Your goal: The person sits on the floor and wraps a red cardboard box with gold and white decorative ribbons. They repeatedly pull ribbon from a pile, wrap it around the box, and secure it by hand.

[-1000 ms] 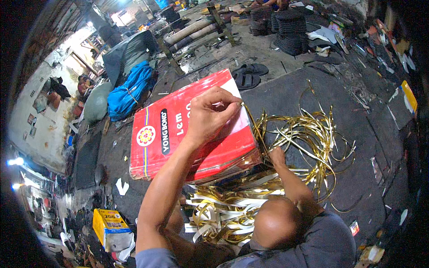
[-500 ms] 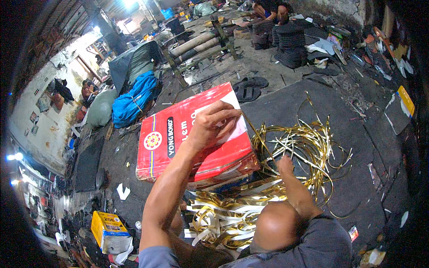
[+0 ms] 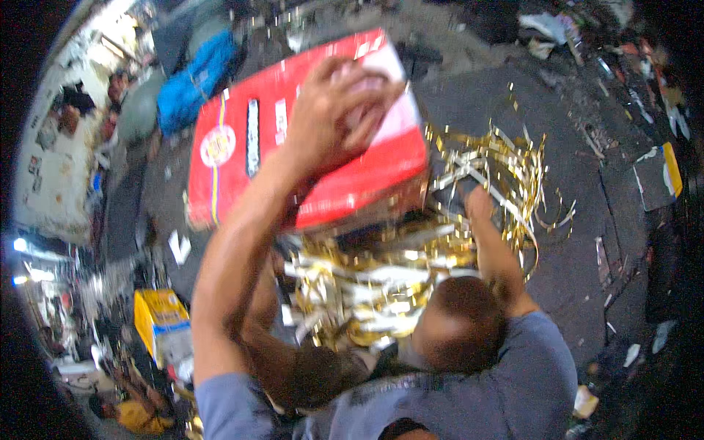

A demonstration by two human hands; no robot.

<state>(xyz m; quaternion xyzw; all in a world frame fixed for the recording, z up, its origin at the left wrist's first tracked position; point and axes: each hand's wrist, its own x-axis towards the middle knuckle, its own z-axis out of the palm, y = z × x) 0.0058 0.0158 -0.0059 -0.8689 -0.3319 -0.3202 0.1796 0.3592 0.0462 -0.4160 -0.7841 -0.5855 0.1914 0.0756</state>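
A large red carton [image 3: 352, 198] lies in front of me with a white patch on its upper side. My left hand [image 3: 345, 110] is over that patch, fingers bent and drawn together; motion blur hides whatever they hold. To the right, a loose tangle of thin gold and white strips [image 3: 506, 176] spreads over the dark mat. My right hand [image 3: 479, 204] reaches into the near side of this tangle, its fingers smeared and partly lost among the strips. A thicker heap of wider gold-and-white strips [image 3: 381, 293] lies between the carton and my bent knee [image 3: 466, 323].
A yellow and blue box [image 3: 161, 323] stands at the lower left. Beyond the carton is a blue bundle [image 3: 194, 88] beside a pale sack [image 3: 143, 110]. A dark mat [image 3: 587, 242] covers the floor at right, with scraps around it. Another person in yellow [image 3: 143, 414] is at lower left.
My view has tipped down, so the carton, strips and both hands appear higher and my torso shows more. The gold strip seen earlier at my left fingertips no longer stands out.
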